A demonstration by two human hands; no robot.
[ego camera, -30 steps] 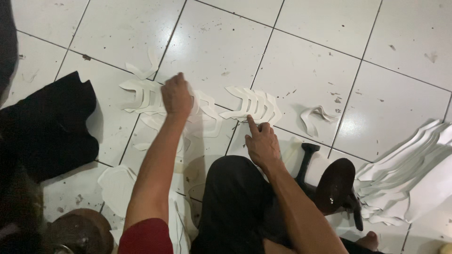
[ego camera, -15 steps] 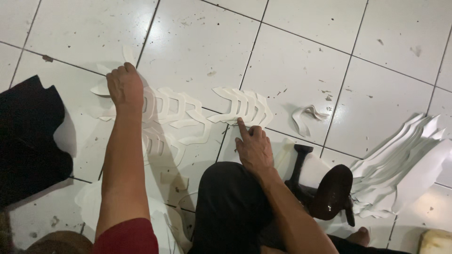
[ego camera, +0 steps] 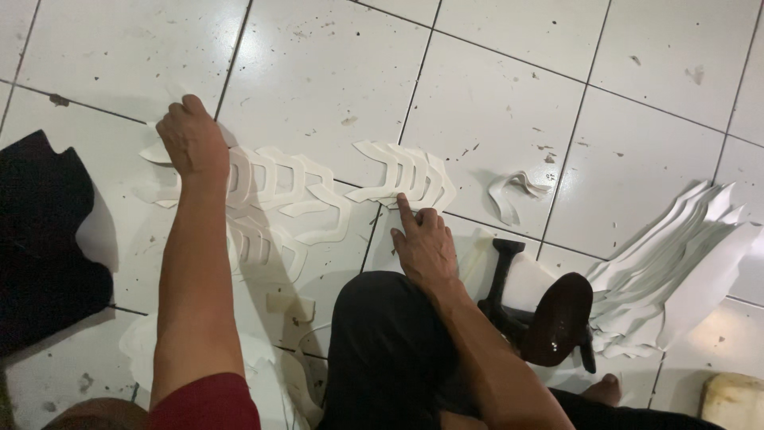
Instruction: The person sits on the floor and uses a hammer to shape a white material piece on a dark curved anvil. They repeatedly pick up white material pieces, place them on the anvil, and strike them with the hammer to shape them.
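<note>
My left hand (ego camera: pixel 193 144) rests palm down on the left end of a row of white cut-out pieces (ego camera: pixel 290 187) fanned across the tiled floor. It presses on them with its fingers curled. My right hand (ego camera: pixel 422 241) lies near my knee, its index finger touching the lower edge of a second small fan of white cut-outs (ego camera: pixel 406 173). More white cut-outs (ego camera: pixel 259 243) lie below the first row, beside my left forearm.
A dark metal stand with a rounded top (ego camera: pixel 549 314) sits by my right forearm. A stack of white sheets (ego camera: pixel 676 271) lies at the right. A curled white scrap (ego camera: pixel 513 191) lies further out. Black material (ego camera: pixel 44 239) covers the floor at the left. My black-clad knee (ego camera: pixel 382 350) fills the lower middle.
My left hand has slid leftward along the floor, spreading the white cut-outs into a longer row. My right hand has stayed on the other fan.
</note>
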